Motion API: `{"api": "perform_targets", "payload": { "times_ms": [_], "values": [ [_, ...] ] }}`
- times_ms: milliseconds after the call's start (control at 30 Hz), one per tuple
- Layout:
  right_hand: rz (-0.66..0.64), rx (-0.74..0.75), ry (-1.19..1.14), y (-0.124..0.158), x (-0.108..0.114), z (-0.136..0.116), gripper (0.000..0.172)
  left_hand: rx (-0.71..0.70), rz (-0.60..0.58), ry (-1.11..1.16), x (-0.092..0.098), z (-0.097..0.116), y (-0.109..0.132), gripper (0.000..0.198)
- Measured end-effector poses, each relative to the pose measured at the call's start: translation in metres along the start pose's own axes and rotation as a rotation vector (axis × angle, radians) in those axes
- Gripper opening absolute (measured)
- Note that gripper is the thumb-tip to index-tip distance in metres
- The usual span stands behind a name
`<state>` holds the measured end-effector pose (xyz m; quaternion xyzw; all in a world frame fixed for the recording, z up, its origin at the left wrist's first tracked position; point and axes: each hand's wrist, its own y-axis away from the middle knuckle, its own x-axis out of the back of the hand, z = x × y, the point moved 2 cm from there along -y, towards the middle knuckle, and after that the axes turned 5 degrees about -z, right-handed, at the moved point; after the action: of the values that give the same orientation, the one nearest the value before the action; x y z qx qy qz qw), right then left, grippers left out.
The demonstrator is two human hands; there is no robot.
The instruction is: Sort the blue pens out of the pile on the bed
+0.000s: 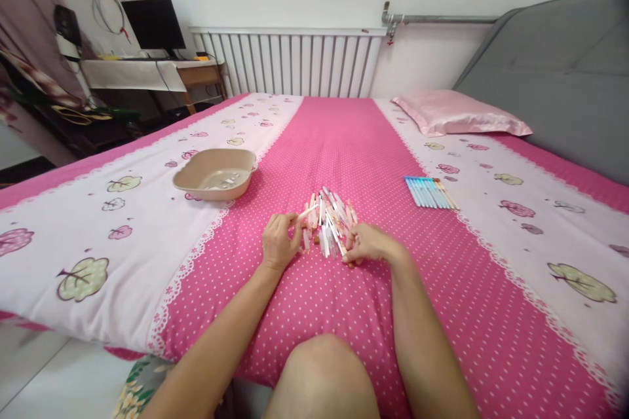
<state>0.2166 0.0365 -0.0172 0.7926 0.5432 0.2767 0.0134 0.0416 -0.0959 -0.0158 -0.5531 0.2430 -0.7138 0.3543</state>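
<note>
A loose pile of pens (pixel 330 213), white, pink and clear, lies on the pink dotted bedspread in front of me. At its left edge my left hand (pixel 281 239) pinches one pale pen (pixel 308 211) between thumb and fingers. My right hand (pixel 366 243) is at the pile's lower right, fingers closed around the end of a white pen (pixel 336 236). Farther right, a neat row of blue pens (pixel 421 192) lies side by side, with a few orange-brown ones (pixel 445 194) at its right end. A beige basin (pixel 216 193) at the left holds a few small pieces.
The bed (pixel 334 124) spreads under everything. A pink pillow (pixel 459 112) lies at the back right by the grey headboard (pixel 555 72). Behind the bed stand a white radiator (pixel 295 62) and, at the left, a desk (pixel 137 75) with a monitor (pixel 154 23). My knee (pixel 322 380) is at the bed's front edge.
</note>
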Motion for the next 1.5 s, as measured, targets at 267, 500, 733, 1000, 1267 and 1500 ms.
{"api": "perform_targets", "payload": {
  "times_ms": [267, 500, 733, 1000, 1267, 1500],
  "values": [
    [-0.079, 0.086, -0.212, -0.003, -0.010, 0.001, 0.038, 0.005, 0.001, 0.002, -0.001, -0.001, 0.001, 0.008],
    [0.000, 0.300, -0.556, 0.006, 0.003, -0.024, 0.066, -0.006, 0.000, 0.006, -0.001, -0.001, 0.001, 0.007],
    [0.389, 0.411, -0.749, -0.017, -0.005, -0.027, 0.054, -0.023, -0.020, 0.002, -0.001, -0.001, 0.002, 0.007],
    [0.496, 0.455, -0.780, -0.022, -0.012, -0.031, 0.046, -0.054, -0.033, -0.001, -0.003, -0.001, 0.003, 0.009],
    [0.459, 0.419, -0.966, -0.024, -0.011, -0.028, 0.044, -0.071, -0.034, -0.007, -0.002, -0.001, 0.003, 0.008],
    [0.352, 0.383, -1.113, -0.027, -0.008, -0.021, 0.036, -0.077, -0.040, -0.003, -0.004, -0.002, 0.004, 0.010]
  ]
}}
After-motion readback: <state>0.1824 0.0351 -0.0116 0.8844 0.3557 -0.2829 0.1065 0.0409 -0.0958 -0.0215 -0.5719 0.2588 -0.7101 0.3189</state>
